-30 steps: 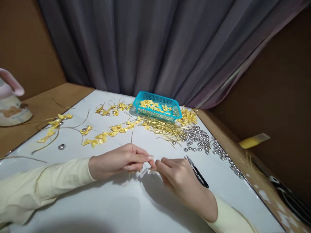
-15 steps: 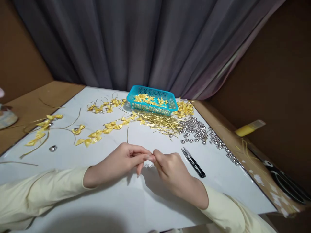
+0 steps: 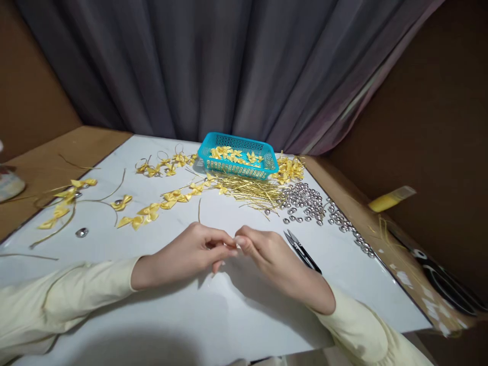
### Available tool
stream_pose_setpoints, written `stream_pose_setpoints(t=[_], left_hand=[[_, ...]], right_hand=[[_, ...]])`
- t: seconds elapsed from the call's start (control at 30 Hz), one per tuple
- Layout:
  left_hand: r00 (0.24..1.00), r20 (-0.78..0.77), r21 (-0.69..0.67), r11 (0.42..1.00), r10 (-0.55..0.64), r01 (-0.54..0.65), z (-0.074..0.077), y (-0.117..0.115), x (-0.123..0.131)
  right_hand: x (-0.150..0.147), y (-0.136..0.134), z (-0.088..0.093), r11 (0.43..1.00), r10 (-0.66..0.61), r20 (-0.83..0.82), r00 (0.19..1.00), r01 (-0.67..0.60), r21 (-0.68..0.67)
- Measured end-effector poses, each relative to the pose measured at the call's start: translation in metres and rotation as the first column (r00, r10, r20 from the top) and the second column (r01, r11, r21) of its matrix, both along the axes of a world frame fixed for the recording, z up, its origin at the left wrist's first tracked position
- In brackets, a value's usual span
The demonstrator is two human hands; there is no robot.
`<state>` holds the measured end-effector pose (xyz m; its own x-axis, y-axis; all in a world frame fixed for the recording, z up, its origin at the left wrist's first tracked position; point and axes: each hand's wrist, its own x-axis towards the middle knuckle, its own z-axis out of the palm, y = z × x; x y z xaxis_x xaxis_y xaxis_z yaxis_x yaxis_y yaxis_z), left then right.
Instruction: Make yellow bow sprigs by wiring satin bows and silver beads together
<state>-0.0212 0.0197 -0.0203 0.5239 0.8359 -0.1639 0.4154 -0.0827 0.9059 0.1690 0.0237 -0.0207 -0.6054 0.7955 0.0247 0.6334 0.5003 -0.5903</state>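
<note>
My left hand [image 3: 202, 250] and my right hand [image 3: 269, 254] meet fingertip to fingertip above the white tabletop [image 3: 183, 310]. Both pinch closed, and whatever lies between the fingers is hidden or too small to name. Just right of my right hand lie black-handled thread snips [image 3: 303, 251], blades pointing away from me. Beyond my hands runs a row of yellow ribbon bows [image 3: 168, 201]. A pile of gold wire ties [image 3: 253, 190] lies behind, and silver heart-shaped beads [image 3: 305, 201] are heaped to its right.
A turquoise basket [image 3: 238, 172] holding yellow bows stands at the back, with more bows [image 3: 290, 169] beside it. On the left lie bows on cords [image 3: 64, 198] and a single silver bead [image 3: 81, 232]. Large black scissors [image 3: 444, 284] and a yellow tube [image 3: 392, 199] are at the right.
My right hand has turned slightly and shifted a little to the right, so its thumb now shows at the pinch. My left hand has barely moved.
</note>
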Motion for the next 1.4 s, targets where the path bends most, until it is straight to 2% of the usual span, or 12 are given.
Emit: stream_pose_setpoints(t=[0.17, 0.27, 0.4, 0.53, 0.7, 0.8, 0.93, 1.03, 1.13, 1.27, 1.33, 1.4], left_hand=[[0.99, 0.101, -0.087, 0.992, 0.094, -0.086, 0.002, 0.001, 0.0], [0.988, 0.116, -0.082, 0.992, 0.101, -0.091, -0.001, 0.002, 0.0], [0.99, 0.118, -0.031, 0.997, 0.075, -0.072, -0.004, 0.002, -0.001], [0.982, 0.158, -0.003, 0.994, 0.107, -0.107, -0.005, 0.004, -0.003], [0.983, 0.142, 0.039, 0.992, 0.113, -0.119, -0.007, 0.006, -0.003], [0.986, 0.116, 0.075, 0.989, 0.118, -0.127, -0.008, 0.006, -0.003], [0.99, 0.068, 0.118, 0.985, 0.122, -0.13, -0.012, 0.005, -0.004], [0.993, 0.044, 0.212, 0.97, 0.11, -0.117, -0.015, 0.004, -0.004], [0.997, 0.031, 0.397, 0.914, 0.074, -0.081, -0.019, 0.003, -0.005], [1.0, -0.007, 0.681, 0.732, 0.023, -0.012, -0.025, 0.003, -0.007], [0.999, -0.029, 0.756, 0.654, 0.016, 0.012, -0.028, 0.003, -0.008], [0.999, -0.045, 0.78, 0.626, 0.013, 0.027, -0.029, 0.003, -0.009]], right_hand=[[0.005, 0.008, 0.007, 0.958, 0.028, -0.29, 0.957, -0.109, -0.267], [0.001, 0.007, 0.003, 0.935, -0.067, -0.366, 0.928, -0.07, -0.348], [-0.004, 0.004, -0.003, 0.948, -0.167, -0.354, 0.92, 0.051, -0.314], [-0.006, 0.001, -0.002, 0.985, -0.121, -0.309, 0.943, 0.076, -0.153], [-0.004, -0.001, 0.002, 0.996, -0.071, -0.248, 0.966, 0.056, -0.066], [0.0, 0.002, 0.003, 0.991, -0.103, -0.206, 0.973, 0.083, -0.102], [0.002, 0.005, 0.003, 0.97, -0.102, -0.223, 0.969, 0.047, -0.24], [-0.001, 0.005, 0.001, 0.972, -0.08, -0.245, 0.966, 0.021, -0.232], [-0.004, 0.002, -0.001, 0.992, -0.04, -0.226, 0.973, 0.011, -0.129], [-0.005, -0.001, -0.006, 1.0, -0.011, -0.195, 0.981, 0.012, 0.006], [-0.006, -0.002, -0.009, 0.999, -0.008, -0.184, 0.983, 0.017, 0.044], [-0.006, -0.003, -0.011, 0.997, -0.011, -0.176, 0.984, 0.025, 0.076]])
